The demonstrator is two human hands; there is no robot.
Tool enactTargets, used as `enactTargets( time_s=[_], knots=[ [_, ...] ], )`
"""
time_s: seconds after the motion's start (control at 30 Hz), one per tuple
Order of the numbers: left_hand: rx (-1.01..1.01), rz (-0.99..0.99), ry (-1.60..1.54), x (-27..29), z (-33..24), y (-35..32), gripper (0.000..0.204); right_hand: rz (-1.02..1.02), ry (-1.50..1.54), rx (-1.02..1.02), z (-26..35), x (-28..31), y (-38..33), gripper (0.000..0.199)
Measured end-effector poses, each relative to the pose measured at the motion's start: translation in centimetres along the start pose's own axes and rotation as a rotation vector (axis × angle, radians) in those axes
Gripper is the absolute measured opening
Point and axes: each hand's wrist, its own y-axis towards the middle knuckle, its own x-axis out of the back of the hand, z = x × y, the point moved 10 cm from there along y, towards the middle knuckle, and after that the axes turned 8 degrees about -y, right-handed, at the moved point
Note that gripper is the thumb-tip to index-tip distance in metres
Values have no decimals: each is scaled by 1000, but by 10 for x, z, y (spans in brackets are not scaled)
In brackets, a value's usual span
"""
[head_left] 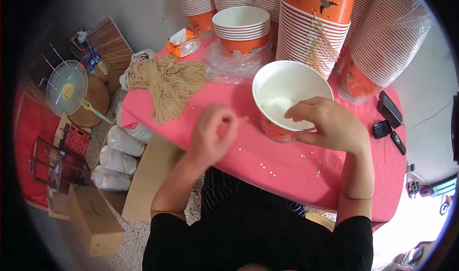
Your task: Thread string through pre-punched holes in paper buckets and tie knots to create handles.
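My right hand grips the near rim of a large orange paper bucket with a white inside, standing on the pink table. My left hand is blurred just left of the bucket, its fingers pinched on a thin tan string that points toward the bucket's side. A heap of the same tan strings lies at the table's far left.
Tall stacks of orange and white buckets line the table's back edge, with a short stack on clear plastic wrap. Black devices lie at the right. A fan, cardboard boxes and white bags crowd the floor on the left.
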Motion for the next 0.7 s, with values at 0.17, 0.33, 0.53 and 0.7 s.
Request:
enactTargets(
  time_s=[0.17, 0.33, 0.53, 0.7],
  knots=[
    [-100, -19, -32, -26, -28, -4, 19, 37, 82, 13, 3, -11, 4, 28],
    [-114, -47, -2, -35, -31, -4, 21, 30, 166, 11, 5, -8, 6, 26],
    [-129, -41, -20, -39, -34, -2, 18, 34, 161, 7, 5, -6, 6, 28],
    [-156, -86, 3, -41, -38, 2, 21, 0, 154, -12, -2, -6, 8, 21]
  ],
)
